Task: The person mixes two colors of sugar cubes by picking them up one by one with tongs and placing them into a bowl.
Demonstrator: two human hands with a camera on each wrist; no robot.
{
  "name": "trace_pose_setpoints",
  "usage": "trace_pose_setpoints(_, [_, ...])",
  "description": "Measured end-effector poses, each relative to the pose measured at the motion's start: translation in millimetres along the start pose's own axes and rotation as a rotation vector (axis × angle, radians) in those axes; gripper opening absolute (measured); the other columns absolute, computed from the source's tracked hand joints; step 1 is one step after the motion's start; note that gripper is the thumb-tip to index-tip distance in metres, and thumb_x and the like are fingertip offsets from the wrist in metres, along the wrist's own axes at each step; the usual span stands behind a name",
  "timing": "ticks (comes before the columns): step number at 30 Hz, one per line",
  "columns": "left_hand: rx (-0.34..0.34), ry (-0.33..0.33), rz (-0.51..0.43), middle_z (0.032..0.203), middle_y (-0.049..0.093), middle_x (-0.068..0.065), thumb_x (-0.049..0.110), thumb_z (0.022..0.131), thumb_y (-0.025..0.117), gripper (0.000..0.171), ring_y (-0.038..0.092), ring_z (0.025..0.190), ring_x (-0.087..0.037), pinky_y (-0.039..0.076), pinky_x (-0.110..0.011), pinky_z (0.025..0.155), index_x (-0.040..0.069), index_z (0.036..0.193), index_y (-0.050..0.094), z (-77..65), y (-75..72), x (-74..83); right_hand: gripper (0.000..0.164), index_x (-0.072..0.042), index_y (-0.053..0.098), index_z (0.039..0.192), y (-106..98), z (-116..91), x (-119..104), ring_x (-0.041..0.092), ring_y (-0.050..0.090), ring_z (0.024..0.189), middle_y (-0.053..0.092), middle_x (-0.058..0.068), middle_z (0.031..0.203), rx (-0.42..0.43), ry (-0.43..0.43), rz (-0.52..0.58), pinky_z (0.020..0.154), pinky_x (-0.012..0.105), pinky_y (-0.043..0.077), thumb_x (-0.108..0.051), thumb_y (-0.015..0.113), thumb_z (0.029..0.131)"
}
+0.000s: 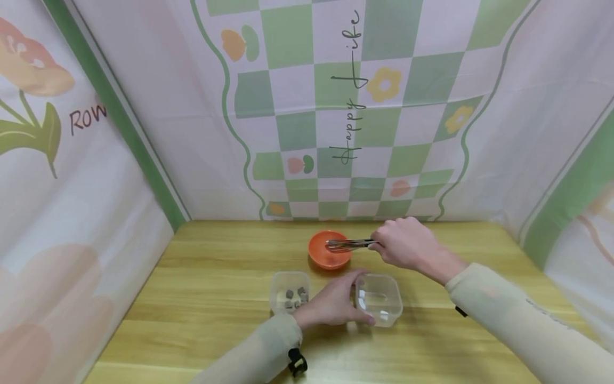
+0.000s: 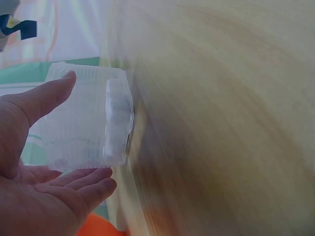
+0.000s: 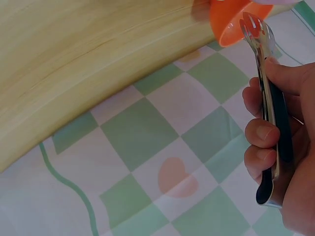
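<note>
My right hand (image 1: 408, 242) grips a pair of metal tongs (image 1: 352, 244) with dark handles. Their slotted tips reach over the orange bowl (image 1: 314, 257) near the back of the table; in the right wrist view nothing shows between the tips (image 3: 257, 27). Around the side of a clear plastic container (image 1: 390, 290), my left hand (image 1: 333, 303) has its thumb at the front and its fingers at the back. Several small white blocks (image 1: 362, 303) lie on that container's floor, mostly along the side nearest the left hand.
To the left of the left hand stands a second clear container (image 1: 278, 285) with several grey cubes (image 1: 290, 294), partly hidden by the left wrist. Behind the wooden table (image 1: 216, 277) hangs a checkered green and white cloth (image 1: 336, 122).
</note>
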State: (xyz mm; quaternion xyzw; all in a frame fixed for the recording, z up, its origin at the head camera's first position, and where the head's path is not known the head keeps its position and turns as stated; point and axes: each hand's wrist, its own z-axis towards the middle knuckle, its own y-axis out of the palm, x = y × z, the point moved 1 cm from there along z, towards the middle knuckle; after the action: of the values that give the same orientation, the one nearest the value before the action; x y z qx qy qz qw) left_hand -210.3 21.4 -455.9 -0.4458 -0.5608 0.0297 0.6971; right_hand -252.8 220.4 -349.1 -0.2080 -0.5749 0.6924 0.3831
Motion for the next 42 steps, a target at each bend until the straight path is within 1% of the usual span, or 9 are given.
trace_pose_setpoints(6, [0.006,0.012,0.011,0.147,0.059,0.0,0.038,0.074,0.098,0.106,0.055,0.13,-0.011,0.044,-0.033,0.113,0.013,0.16,0.042,0.5,0.5,-0.6,0.03,-0.022,0.063,0.069,4,2,-1,0.009,0.048,0.053,0.051,-0.011,0.062,-0.016,0.012,0.02,0.045,0.035,0.047,-0.025,0.081,0.093])
trace_pose_setpoints(13, [0.001,0.007,0.016,0.149,0.058,0.0,0.037,0.074,0.098,0.106,0.055,0.13,-0.011,0.045,-0.033,0.112,0.012,0.16,0.041,0.2,-0.1,-0.5,0.028,-0.022,0.066,0.069,11,5,-3,0.011,0.054,0.055,0.056,-0.011,0.064,-0.011,-0.004,0.031,0.049,0.039,0.052,-0.024,0.081,0.093])
trace_pose_setpoints(21, [-0.005,0.018,0.005,0.148,0.058,0.001,0.038,0.075,0.098,0.106,0.056,0.128,-0.011,0.046,-0.032,0.11,0.013,0.16,0.041,1.1,0.7,-2.8,0.031,-0.022,0.063,0.068,14,4,-2,0.009,0.049,0.052,0.052,-0.011,0.061,-0.011,0.009,0.03,0.045,0.035,0.048,-0.026,0.081,0.093])
trace_pose_setpoints(27, [-0.003,0.039,0.007,0.148,0.058,0.0,0.037,0.075,0.098,0.105,0.055,0.13,-0.011,0.045,-0.031,0.111,0.012,0.16,0.042,2.0,0.7,-3.3,0.037,-0.023,0.058,0.066,11,3,-2,0.009,0.045,0.051,0.049,-0.011,0.059,-0.002,0.025,0.029,0.044,0.034,0.044,-0.028,0.082,0.093])
trace_pose_setpoints(34, [-0.003,0.04,-0.003,0.147,0.059,-0.001,0.036,0.074,0.098,0.105,0.056,0.129,-0.011,0.046,-0.032,0.111,0.011,0.159,0.042,2.5,2.1,-4.9,0.035,-0.021,0.057,0.069,2,-1,-1,0.009,0.041,0.047,0.044,-0.01,0.057,-0.017,0.072,0.055,0.042,0.03,0.035,-0.029,0.079,0.095])
trace_pose_setpoints(42, [0.001,0.021,-0.004,0.146,0.059,0.0,0.037,0.074,0.098,0.105,0.056,0.128,-0.012,0.046,-0.033,0.11,0.013,0.16,0.042,1.1,0.4,-4.0,0.034,-0.021,0.055,0.073,-11,-11,-2,0.01,0.043,0.047,0.045,-0.01,0.06,-0.024,0.078,0.055,0.041,0.032,0.038,-0.031,0.076,0.098])
